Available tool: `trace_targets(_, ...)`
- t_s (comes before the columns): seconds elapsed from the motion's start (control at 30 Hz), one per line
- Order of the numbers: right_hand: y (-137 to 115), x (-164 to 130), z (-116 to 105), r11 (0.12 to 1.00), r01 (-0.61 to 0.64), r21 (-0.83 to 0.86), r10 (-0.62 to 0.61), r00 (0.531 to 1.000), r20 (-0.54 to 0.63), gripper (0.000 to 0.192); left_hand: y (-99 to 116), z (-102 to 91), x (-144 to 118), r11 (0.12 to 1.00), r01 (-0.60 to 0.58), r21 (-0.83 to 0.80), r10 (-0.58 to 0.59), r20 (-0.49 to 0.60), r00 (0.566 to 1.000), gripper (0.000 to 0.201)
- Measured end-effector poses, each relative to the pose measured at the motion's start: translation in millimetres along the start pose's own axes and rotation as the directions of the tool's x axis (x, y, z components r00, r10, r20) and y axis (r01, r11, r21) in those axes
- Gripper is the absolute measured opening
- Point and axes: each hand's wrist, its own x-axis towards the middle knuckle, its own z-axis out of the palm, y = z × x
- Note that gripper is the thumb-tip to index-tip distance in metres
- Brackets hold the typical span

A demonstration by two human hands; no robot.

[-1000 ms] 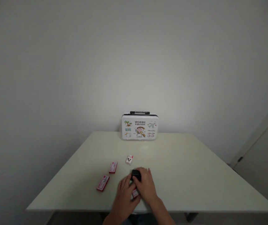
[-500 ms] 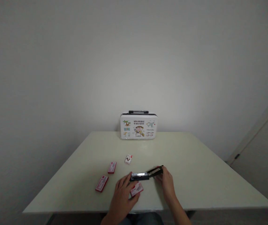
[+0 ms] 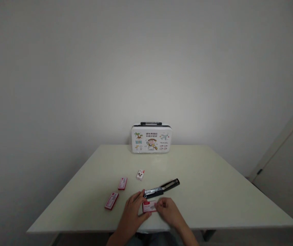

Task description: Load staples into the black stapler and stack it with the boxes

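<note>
Your left hand (image 3: 133, 212) and your right hand (image 3: 167, 212) meet at the near edge of the surface (image 3: 213, 198), and both close on the same small red and white box (image 3: 149, 206): the left fingers curl over its left end, the right fingertips pinch its right end, and the box sits between them just above or on the surface; you cannot tell from this view whether it is lifted. Whether the box is open or closed is too small to make out. Just beyond your hands lies the black stapler (image 3: 161, 188), swung open flat so that its two halves stretch in one long line, slanting from near your left fingertips up and away to the right; neither hand holds it, though your left fingertips come very close to its near end. To your left, well apart from your hands, a second red box (image 3: 111, 200) lies flat, and a little farther back a third red box (image 3: 122, 183) lies flat too. Beyond that, nearer the middle, stands a small white box (image 3: 140, 175) with a red mark. At the far edge of the surface, against the wall (image 3: 146, 68), a white illustrated case (image 3: 151, 138) with a black handle stands upright.
</note>
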Motion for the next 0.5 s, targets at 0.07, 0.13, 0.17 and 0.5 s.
trace_targets(0.07, 3.5, -1.3, -14.8, 1.000, -0.008, -0.011, 0.008, 1.000, -0.010, 0.034, -1.9, -1.6, -1.1, 1.000, -0.001, -0.016, 0.001, 0.002, 1.000, 0.039)
trace_targets(0.13, 7.2, -3.1, -29.4, 1.000, -0.010, -0.025, 0.010, 1.000, -0.021, 0.033, -2.5, -2.3, -2.0, 1.000, -0.005, -0.019, 0.005, -0.005, 1.000, 0.037)
trace_targets(0.17, 7.9, -3.8, -35.0, 0.999, -0.010, -0.031, 0.010, 1.000, -0.024, 0.032, -2.4, -2.3, -2.3, 1.000, -0.007, -0.016, 0.007, -0.012, 1.000, 0.035)
trace_targets(0.5, -30.8, 18.7, -16.7, 0.983, 0.152, -0.103, -0.158, 0.986, -0.053, 0.030, 5.4, -3.5, -3.8, 0.998, -0.042, 0.047, 0.044, -0.037, 0.998, 0.031)
